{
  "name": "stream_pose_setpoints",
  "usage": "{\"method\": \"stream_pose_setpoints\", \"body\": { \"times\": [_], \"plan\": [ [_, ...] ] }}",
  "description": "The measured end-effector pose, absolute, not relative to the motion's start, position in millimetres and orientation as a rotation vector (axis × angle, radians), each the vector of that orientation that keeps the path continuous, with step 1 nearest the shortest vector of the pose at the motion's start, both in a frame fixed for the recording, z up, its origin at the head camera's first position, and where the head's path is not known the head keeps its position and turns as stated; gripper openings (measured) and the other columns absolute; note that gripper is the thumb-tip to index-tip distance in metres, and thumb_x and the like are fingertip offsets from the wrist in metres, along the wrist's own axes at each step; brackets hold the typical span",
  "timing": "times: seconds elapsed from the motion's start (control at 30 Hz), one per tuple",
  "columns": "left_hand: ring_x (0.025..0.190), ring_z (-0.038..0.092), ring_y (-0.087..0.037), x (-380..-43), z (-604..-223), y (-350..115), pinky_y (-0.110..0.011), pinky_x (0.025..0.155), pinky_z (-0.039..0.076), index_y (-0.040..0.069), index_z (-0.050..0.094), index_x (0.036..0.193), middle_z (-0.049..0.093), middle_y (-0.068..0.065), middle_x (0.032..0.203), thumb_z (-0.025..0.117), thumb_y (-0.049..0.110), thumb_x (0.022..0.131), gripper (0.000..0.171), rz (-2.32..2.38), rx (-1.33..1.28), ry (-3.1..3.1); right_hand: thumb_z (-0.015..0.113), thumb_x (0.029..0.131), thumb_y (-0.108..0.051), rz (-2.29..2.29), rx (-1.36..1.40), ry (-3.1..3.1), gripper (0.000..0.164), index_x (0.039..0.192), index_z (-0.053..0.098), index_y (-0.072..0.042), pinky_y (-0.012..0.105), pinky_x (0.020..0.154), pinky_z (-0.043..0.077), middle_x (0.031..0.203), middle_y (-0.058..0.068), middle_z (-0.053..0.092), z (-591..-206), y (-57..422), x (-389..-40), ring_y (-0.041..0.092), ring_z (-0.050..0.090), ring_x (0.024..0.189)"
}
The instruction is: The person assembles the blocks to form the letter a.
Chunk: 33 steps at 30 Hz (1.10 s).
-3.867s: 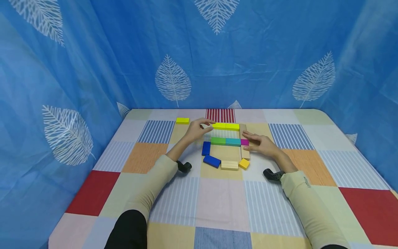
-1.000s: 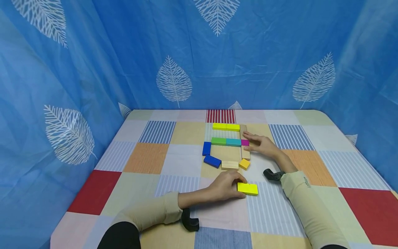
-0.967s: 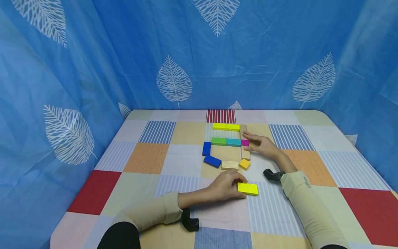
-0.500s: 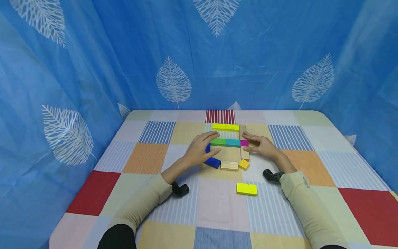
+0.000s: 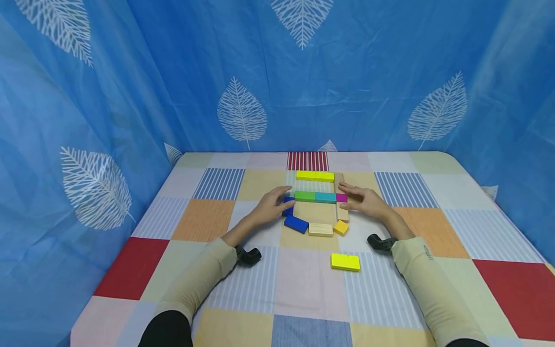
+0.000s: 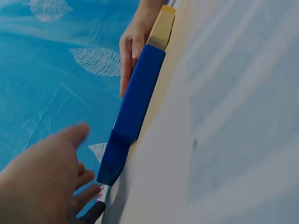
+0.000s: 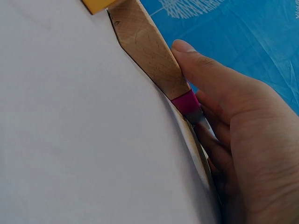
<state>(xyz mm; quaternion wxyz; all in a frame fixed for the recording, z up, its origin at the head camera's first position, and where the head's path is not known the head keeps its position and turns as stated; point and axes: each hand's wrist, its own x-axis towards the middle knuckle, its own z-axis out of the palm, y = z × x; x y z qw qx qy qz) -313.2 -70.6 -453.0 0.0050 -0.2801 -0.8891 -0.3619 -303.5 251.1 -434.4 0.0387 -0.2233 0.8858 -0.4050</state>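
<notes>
My left hand is beside the upper blue block, fingers spread and relaxed; in the left wrist view a gap shows between the thumb and the blue blocks. On the opposite side my right hand rests against a column of plain wooden blocks and the magenta block. Its thumb touches a wooden block in the right wrist view, with the other fingers partly hidden behind. Between the hands lie a green block and a teal block, end to end.
A pair of yellow blocks forms the far row. Along the near side lie a tilted blue block, a pale wooden block and an orange-yellow block. Nearer me, a yellow block lies apart on the patchwork tablecloth.
My left hand carried the yellow block from the far left to the near side, let go of it, and moved back to the upper blue block. My right hand has stayed put.
</notes>
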Motion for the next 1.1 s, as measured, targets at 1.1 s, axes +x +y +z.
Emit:
{"method": "stream_pose_setpoints", "body": {
  "times": [1.1],
  "plan": [
    [0.097, 0.057, -0.019, -331, -454, -34, -0.031, 0.085, 0.046, 0.006, 0.066, 0.112, 0.061, -0.008, 0.109, 0.072, 0.021, 0.081, 0.035, -0.993, -0.659, -2.784, 0.072, 0.080, -0.033, -1.217, -0.661, 2.712, 0.070, 0.140, 0.042, -0.013, 0.057, 0.105, 0.015, 0.147, 0.006, 0.031, -453, 262, -320, 0.037, 0.018, 0.135]
  ]
}}
